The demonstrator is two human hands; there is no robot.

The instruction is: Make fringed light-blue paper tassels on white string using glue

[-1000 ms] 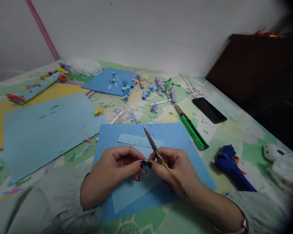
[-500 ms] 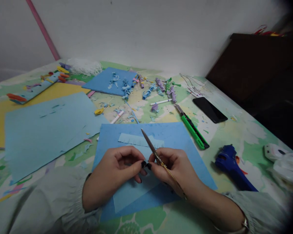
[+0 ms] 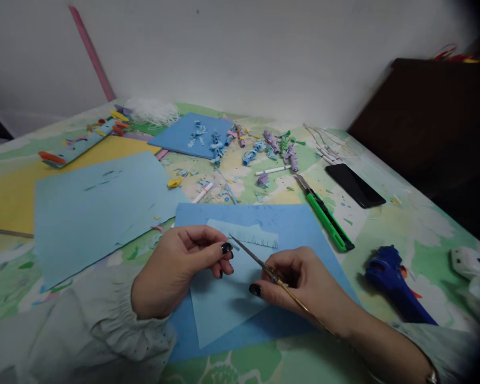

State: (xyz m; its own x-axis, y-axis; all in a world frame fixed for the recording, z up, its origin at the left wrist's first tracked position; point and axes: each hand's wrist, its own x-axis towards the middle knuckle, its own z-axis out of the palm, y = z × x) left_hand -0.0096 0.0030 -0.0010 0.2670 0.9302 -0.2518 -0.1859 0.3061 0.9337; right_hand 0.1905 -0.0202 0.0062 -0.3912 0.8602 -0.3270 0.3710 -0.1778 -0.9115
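Note:
My left hand [image 3: 188, 258] is closed in a pinch, with a small light-blue strip [image 3: 234, 245] showing at its fingertips. In my right hand [image 3: 304, 280] lies a pair of scissors [image 3: 251, 254] with gold-coloured handles. Their blades look closed, and the tip points at the small strip; whether it touches cannot be made out. Beyond the hands, a light-blue strip with a fringed edge [image 3: 260, 238] rests on a darker blue foam sheet [image 3: 292, 213]. Below the hands is a light-blue sheet [image 3: 216, 314], partly in shadow.
At right are a green utility knife [image 3: 330, 221], a black phone [image 3: 354, 185] and a blue glue gun [image 3: 396, 282]. A large light-blue sheet [image 3: 104, 208] overlaps a yellow sheet [image 3: 8, 197] at left. Curled fringed rolls [image 3: 270, 141] and scraps lie toward the wall.
My hands have drawn apart from each other. The small strip now shows at my left fingertips, and the scissors have tilted lower, tip toward the left hand. The view has shifted slightly left.

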